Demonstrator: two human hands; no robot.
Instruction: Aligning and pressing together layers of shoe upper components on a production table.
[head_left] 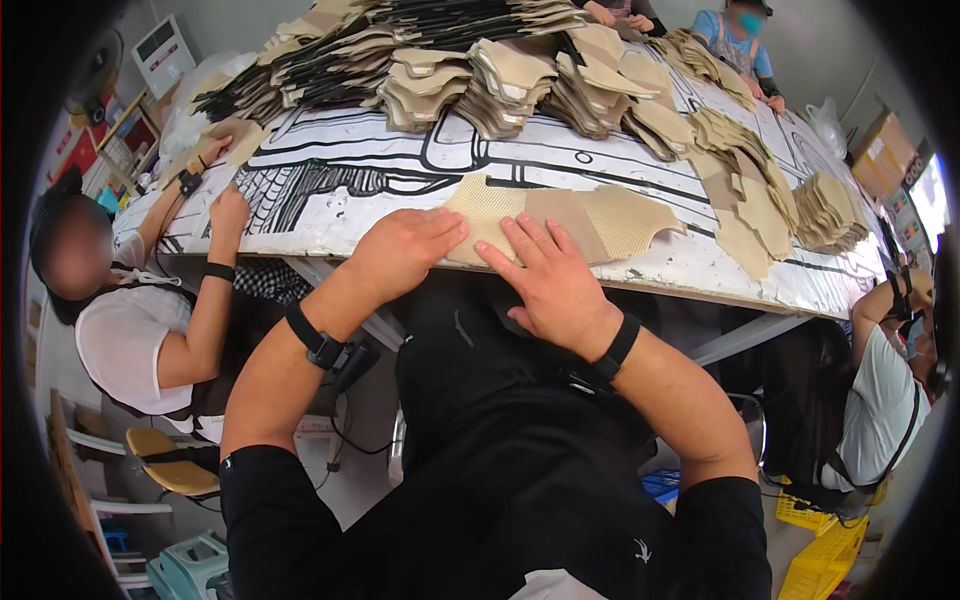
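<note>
Fingers [520, 245] of both hands press flat a tan mesh piece [560, 222].

Seen from above: left hand [403, 250] and right hand [553, 282], both flat and open, pressing a tan perforated fabric cutout with a plain brown middle band [570, 222] at the near edge of a white worktable painted with black outlines [340, 190]. Behind, stacks of beige and black-edged cut pieces [500, 70]. At left, a seated co-worker's hand [228, 210] on the table edge.
</note>
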